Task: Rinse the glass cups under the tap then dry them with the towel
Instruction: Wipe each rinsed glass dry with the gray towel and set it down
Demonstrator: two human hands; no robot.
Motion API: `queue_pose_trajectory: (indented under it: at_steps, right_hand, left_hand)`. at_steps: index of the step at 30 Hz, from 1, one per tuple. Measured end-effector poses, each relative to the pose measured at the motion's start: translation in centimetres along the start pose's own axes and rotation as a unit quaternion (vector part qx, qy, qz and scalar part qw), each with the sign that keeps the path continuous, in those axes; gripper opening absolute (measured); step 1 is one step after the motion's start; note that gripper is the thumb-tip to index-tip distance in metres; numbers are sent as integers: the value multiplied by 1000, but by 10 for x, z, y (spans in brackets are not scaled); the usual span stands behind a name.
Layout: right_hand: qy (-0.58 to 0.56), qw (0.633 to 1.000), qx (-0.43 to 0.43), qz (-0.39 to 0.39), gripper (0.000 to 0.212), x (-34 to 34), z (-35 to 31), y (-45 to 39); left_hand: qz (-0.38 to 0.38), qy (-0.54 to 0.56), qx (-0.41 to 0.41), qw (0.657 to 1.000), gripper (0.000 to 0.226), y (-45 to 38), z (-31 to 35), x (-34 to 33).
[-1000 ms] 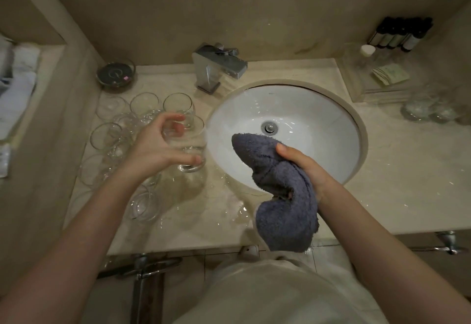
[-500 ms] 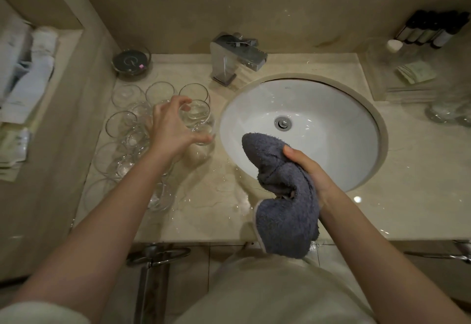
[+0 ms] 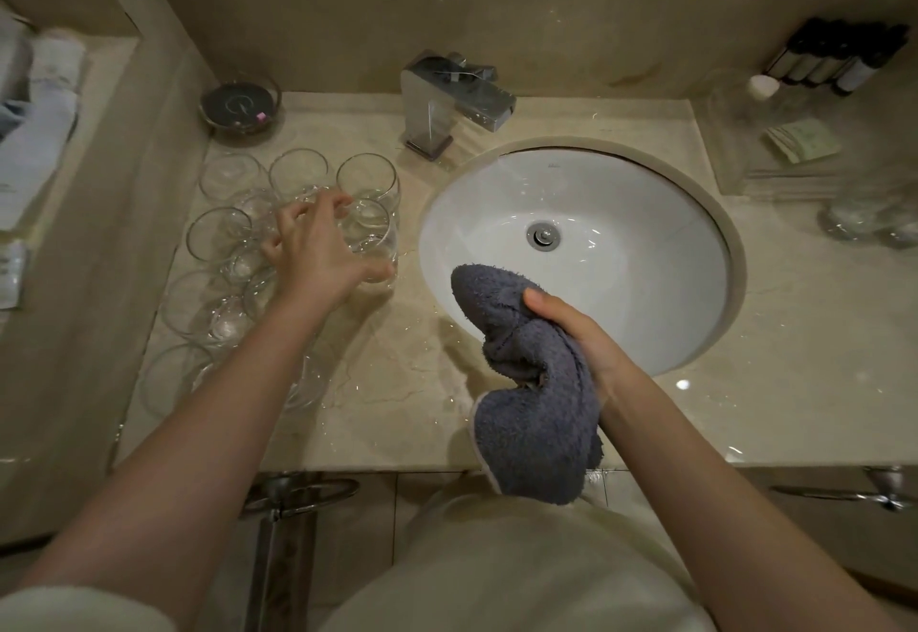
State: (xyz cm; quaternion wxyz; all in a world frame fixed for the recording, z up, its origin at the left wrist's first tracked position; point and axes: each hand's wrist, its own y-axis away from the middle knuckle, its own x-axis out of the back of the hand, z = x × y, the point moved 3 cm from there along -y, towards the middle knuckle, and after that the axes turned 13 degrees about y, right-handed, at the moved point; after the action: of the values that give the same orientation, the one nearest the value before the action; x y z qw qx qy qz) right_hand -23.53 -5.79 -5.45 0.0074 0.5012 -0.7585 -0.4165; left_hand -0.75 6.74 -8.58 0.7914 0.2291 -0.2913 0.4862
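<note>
- Two bare hands are working over a beige marble counter (image 3: 397, 373) in the head view, the only view there is.
- The left hand (image 3: 318, 254) is curling its thumb and fingers round a clear round glass cup (image 3: 372, 239), gripping it from above at the near right edge of the group; whether the cup's base is touching the counter cannot be told.
- A cluster of clear round glass cups (image 3: 238, 254) is standing upright beyond, beside and under that hand and its forearm, packed close together on the counter.
- The right hand (image 3: 576, 333) is gripping a bunched grey-blue terry towel (image 3: 531, 393), thumb pressed on top, with the cloth's lower end hanging down past the counter's front edge.
- A white oval basin (image 3: 646, 244) is lying just beyond the right hand, and the towel's upper end is overlapping the basin's near rim.
- A square chrome tap (image 3: 447, 100) is standing beyond the gap between the two hands; no water is showing at its spout.
- A small glass dish with a dark centre (image 3: 241, 107) is sitting further beyond the left hand, against the back wall.
- A row of small dark bottles (image 3: 839, 60) is resting far to the right of the right hand, in the back corner.
</note>
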Motion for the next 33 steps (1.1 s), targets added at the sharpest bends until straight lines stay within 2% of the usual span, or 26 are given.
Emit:
queue_pose_trajectory:
  at_steps: [21, 25, 29, 31, 33]
  right_hand:
    - [5, 1000, 3, 8, 31, 10, 1, 2]
    - [-11, 1000, 12, 8, 41, 14, 3, 2]
    - [-27, 999, 20, 37, 30, 26, 2, 7]
    - [-43, 997, 29, 54, 31, 35, 1, 11]
    - [-59, 995, 38, 71, 31, 48, -1, 19]
  left_hand:
    - [-5, -100, -19, 995, 99, 3, -5, -8]
    - [-9, -88, -17, 996, 105, 5, 0, -6]
    - [27, 16, -108, 994, 83, 13, 22, -4]
    - [5, 75, -152, 985, 68, 20, 40, -12]
    - [-37, 122, -153, 980, 56, 26, 61, -31]
